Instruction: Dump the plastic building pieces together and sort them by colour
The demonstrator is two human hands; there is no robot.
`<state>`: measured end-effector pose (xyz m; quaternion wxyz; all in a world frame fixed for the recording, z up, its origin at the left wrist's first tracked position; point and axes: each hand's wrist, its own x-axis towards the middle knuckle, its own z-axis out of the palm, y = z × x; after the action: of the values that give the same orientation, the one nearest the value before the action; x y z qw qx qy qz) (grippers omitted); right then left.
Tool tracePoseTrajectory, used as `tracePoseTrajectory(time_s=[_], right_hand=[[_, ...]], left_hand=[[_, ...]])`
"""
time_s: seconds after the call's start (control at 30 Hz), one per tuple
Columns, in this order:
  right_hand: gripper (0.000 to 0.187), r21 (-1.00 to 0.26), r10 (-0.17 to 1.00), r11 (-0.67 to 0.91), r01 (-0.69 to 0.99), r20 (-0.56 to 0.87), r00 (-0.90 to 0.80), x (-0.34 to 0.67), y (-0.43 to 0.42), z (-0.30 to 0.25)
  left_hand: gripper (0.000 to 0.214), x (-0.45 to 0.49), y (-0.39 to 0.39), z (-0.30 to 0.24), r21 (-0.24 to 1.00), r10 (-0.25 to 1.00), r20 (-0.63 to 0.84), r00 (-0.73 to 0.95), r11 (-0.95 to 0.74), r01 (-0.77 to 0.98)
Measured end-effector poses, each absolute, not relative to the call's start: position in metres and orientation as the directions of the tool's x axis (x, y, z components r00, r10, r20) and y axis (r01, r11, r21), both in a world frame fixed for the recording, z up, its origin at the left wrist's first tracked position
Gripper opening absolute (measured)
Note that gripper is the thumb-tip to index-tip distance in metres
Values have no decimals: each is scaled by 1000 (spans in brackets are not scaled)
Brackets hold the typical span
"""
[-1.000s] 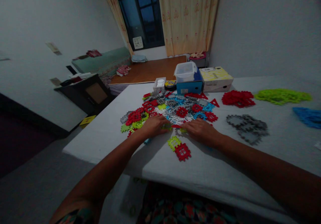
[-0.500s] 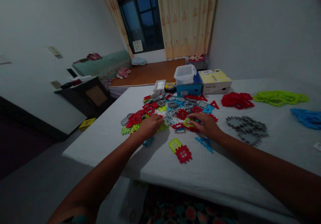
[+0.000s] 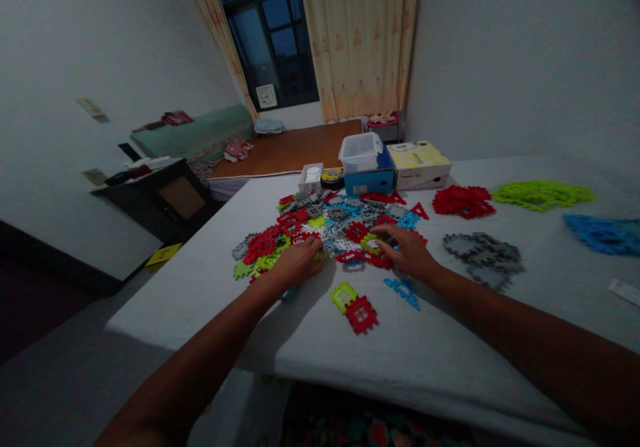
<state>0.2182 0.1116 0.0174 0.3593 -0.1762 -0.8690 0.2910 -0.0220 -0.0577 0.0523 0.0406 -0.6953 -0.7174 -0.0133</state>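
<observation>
A mixed heap of toothed plastic building pieces point(image 3: 333, 215) in red, grey, blue, white and yellow-green lies across the table. My left hand point(image 3: 300, 261) is at its near left side, fingers curled down among the pieces; what they hold, if anything, is hidden. At the near right side, my right hand point(image 3: 407, 252) pinches a yellow-green toothed piece point(image 3: 371, 243) between thumb and fingers. Between my forearms a yellow-green window piece point(image 3: 343, 295) touches a red window piece point(image 3: 362, 314). A blue triangular piece point(image 3: 403, 292) lies just below my right hand.
Sorted piles sit to the right: red pieces point(image 3: 463, 201), yellow-green pieces point(image 3: 543, 195), grey pieces point(image 3: 483, 257) and blue pieces point(image 3: 600, 235). Behind the heap stand a clear plastic tub point(image 3: 360, 152), a blue box point(image 3: 369, 183) and a yellow-and-white box point(image 3: 420, 165). White cloth covers the table point(image 3: 200, 280).
The view has shifted slightly, so everything sits a little further left. My left hand has drawn slightly nearer to me. My right hand stays at the yellow-green piece.
</observation>
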Motion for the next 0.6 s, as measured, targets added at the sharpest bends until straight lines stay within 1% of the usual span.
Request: tracePoseTrajectory(time_s=[0.07,0.1,0.13,0.2,0.27,0.3,0.33,0.37,0.43,0.5,0.6], right_hand=[[24,-658,545,746,105,511,-665,219,114,19],[22,-669,558,735,110,505,-658,219,115,19],[20,-679,570,726,114,500,-652,220,117,20],[16,-701,594,703,117,490,-638,220,119,20],[14,-741,620,664,98,472,-627,219,121,21],[15,-771,632,632,76,456,-626,218,121,21],[17,-806,640,590,46,432,-635,217,122,21],[19,-843,644,538,12,402,-651,216,122,22],[24,-904,640,427,-35,329,-695,214,123,24],[30,-936,627,351,-31,260,-734,213,123,26],[33,-944,629,329,14,208,-750,211,123,27]], left_hand=[[20,-30,-57,63,26,986,116,-123,121,992],[21,-35,-56,68,83,975,139,-172,161,983],[22,-40,-55,72,169,964,160,-213,185,968],[28,-46,-50,77,431,949,164,-269,177,885],[39,-47,-43,76,710,949,107,-295,135,691],[45,-45,-39,75,810,950,68,-305,127,573],[51,-41,-34,72,873,950,30,-311,127,470],[55,-36,-30,71,909,950,0,-311,130,395],[59,-24,-19,68,938,953,-22,-303,124,323],[58,-11,-9,68,943,961,-15,-276,105,315],[56,6,5,69,942,977,20,-214,54,331]])
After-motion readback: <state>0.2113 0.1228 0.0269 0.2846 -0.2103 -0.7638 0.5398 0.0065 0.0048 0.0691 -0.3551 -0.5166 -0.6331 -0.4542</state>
